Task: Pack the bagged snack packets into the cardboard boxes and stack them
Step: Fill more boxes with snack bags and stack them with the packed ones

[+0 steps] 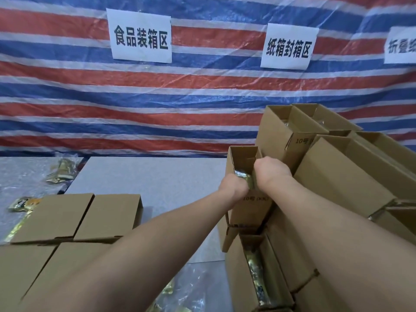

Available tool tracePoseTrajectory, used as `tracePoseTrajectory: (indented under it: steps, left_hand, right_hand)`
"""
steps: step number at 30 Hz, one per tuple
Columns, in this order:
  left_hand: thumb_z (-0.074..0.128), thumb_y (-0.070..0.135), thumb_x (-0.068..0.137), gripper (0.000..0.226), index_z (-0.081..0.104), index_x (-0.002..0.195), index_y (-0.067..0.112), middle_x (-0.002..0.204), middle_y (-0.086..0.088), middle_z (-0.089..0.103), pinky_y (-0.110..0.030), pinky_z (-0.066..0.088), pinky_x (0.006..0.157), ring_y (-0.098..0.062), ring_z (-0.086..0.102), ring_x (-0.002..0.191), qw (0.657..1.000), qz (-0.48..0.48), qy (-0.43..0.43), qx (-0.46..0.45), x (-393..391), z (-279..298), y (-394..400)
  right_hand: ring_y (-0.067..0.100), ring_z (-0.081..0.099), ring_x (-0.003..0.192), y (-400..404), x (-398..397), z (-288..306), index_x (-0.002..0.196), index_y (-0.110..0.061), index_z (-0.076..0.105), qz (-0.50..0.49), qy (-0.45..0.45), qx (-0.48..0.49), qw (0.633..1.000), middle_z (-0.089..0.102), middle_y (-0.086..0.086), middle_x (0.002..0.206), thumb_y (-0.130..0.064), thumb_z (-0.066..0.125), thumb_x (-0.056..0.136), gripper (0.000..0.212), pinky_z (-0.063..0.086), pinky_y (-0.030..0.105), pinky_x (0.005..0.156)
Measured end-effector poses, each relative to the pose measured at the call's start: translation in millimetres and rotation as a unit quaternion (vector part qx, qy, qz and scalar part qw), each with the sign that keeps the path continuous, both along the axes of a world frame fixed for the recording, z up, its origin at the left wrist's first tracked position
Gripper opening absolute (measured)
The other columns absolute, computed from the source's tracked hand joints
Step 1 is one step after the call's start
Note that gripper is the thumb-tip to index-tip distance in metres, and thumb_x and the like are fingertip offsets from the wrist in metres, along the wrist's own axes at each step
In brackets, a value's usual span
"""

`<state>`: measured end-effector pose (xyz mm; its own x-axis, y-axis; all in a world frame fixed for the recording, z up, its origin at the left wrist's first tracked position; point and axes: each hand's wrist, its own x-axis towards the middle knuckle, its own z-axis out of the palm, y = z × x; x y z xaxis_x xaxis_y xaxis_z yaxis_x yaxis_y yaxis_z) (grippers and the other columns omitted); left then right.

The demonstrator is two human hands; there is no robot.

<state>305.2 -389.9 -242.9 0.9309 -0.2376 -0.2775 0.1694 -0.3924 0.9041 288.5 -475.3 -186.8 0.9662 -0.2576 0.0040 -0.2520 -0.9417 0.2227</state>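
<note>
Four closed cardboard boxes sit lower left on the worktop. Right of center, left hand and right hand grip a snack packet, fingers curled tight, inside an open box.

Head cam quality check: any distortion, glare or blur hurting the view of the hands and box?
Head view: wide-angle bowing curves the tarp stripes; glare on the foil snack packet between left hand and right hand at the open cardboard box; forearms and near boxes soft; lighting flat, shadows faint.
</note>
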Motion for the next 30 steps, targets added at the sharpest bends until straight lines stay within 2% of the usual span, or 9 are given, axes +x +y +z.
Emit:
tracePoseTrajectory:
  steps: [4, 8, 12, 17, 21, 23, 26, 28, 30]
  left_hand:
    - [0.042, 0.010, 0.098, 0.018, 0.059, 0.097, 0.004, 0.105, -0.018, 0.063, -0.038, 0.049, 0.071, -0.032, 0.062, 0.093, 1.000, 0.000, 0.001, 0.000, 10.4, -11.8, -5.1]
    - [0.041, 0.012, 0.099, 0.020, 0.060, 0.094, 0.008, 0.106, -0.015, 0.064, -0.037, 0.050, 0.076, -0.028, 0.061, 0.094, 1.000, -0.002, 0.003, 0.022, 17.2, -25.2, -7.3]
    - [0.042, 0.009, 0.098, 0.029, 0.059, 0.120, 0.002, 0.119, -0.019, 0.063, -0.043, 0.052, 0.095, -0.034, 0.061, 0.109, 1.000, 0.007, 0.021, 0.015, 22.2, -28.2, -8.0]
    - [0.038, 0.010, 0.100, 0.024, 0.058, 0.111, 0.004, 0.112, -0.020, 0.062, -0.039, 0.052, 0.085, -0.029, 0.058, 0.094, 0.999, 0.002, 0.036, 0.001, 24.7, -28.0, -9.0]
    - [0.032, 0.007, 0.101, 0.037, 0.052, 0.131, -0.001, 0.140, -0.024, 0.051, -0.042, 0.042, 0.108, -0.038, 0.051, 0.129, 0.997, 0.003, 0.078, -0.006, 23.6, -30.3, -14.0]
    - [0.034, 0.009, 0.100, 0.035, 0.054, 0.128, 0.000, 0.131, -0.022, 0.058, -0.037, 0.049, 0.095, -0.033, 0.058, 0.114, 0.997, 0.003, 0.076, -0.007, 24.0, -30.0, -13.6]
    - [0.035, 0.015, 0.099, 0.024, 0.056, 0.108, 0.007, 0.089, -0.010, 0.057, -0.028, 0.042, 0.061, -0.020, 0.051, 0.074, 0.997, 0.004, 0.079, -0.011, 23.2, -24.3, -10.0]
    - [0.034, 0.021, 0.099, 0.023, 0.053, 0.108, 0.009, 0.087, -0.008, 0.054, -0.028, 0.045, 0.061, -0.020, 0.051, 0.073, 0.996, 0.004, 0.092, -0.012, 22.6, -21.8, -8.9]
    - [0.035, 0.028, 0.099, 0.032, 0.052, 0.119, 0.009, 0.103, -0.010, 0.060, -0.035, 0.055, 0.082, -0.025, 0.058, 0.090, 0.995, -0.004, 0.096, -0.030, 21.7, -22.6, -9.0]
  right_hand:
    - [0.021, 0.055, 0.075, -3.7, 6.5, -12.9, 0.106, -0.013, 0.065, 0.005, -0.008, 0.008, 1.000, 0.049, 0.002, 0.076, 0.000, 0.065, 0.087, 0.023, 0.045, 0.031, 0.061]
    - [0.023, 0.054, 0.079, -5.4, 9.2, -26.8, 0.111, -0.010, 0.065, 0.008, 0.015, 0.017, 1.000, 0.051, 0.006, 0.086, 0.002, 0.063, 0.087, 0.026, 0.047, 0.032, 0.065]
    - [0.023, 0.052, 0.078, -5.4, 9.9, -32.0, 0.109, -0.009, 0.065, 0.015, 0.021, 0.009, 1.000, 0.046, 0.004, 0.078, 0.006, 0.062, 0.087, 0.027, 0.045, 0.032, 0.065]
    - [0.024, 0.051, 0.079, -4.3, 10.4, -24.2, 0.110, -0.010, 0.065, 0.024, -0.003, -0.006, 1.000, 0.049, 0.006, 0.087, 0.006, 0.059, 0.088, 0.028, 0.043, 0.033, 0.065]
    - [0.027, 0.056, 0.088, -6.7, 6.6, -25.1, 0.116, -0.008, 0.063, 0.023, 0.007, -0.009, 1.000, 0.045, 0.007, 0.093, 0.007, 0.061, 0.087, 0.033, 0.044, 0.033, 0.066]
    - [0.028, 0.057, 0.090, -7.6, 6.5, -25.7, 0.118, -0.007, 0.062, 0.023, 0.004, -0.004, 1.000, 0.043, 0.007, 0.093, 0.007, 0.062, 0.086, 0.035, 0.045, 0.033, 0.067]
    - [0.025, 0.051, 0.082, -7.4, 6.6, -23.6, 0.116, -0.009, 0.063, 0.021, -0.005, 0.004, 1.000, 0.044, 0.007, 0.091, 0.005, 0.062, 0.087, 0.032, 0.044, 0.031, 0.066]
    - [0.023, 0.051, 0.078, -6.2, 6.3, -21.7, 0.112, -0.011, 0.064, 0.020, -0.008, 0.001, 1.000, 0.047, 0.006, 0.086, 0.003, 0.061, 0.088, 0.027, 0.043, 0.031, 0.064]
    - [0.022, 0.053, 0.076, -4.1, 5.3, -21.6, 0.108, -0.012, 0.065, 0.023, -0.008, -0.010, 1.000, 0.050, 0.004, 0.083, 0.000, 0.062, 0.089, 0.022, 0.043, 0.031, 0.061]
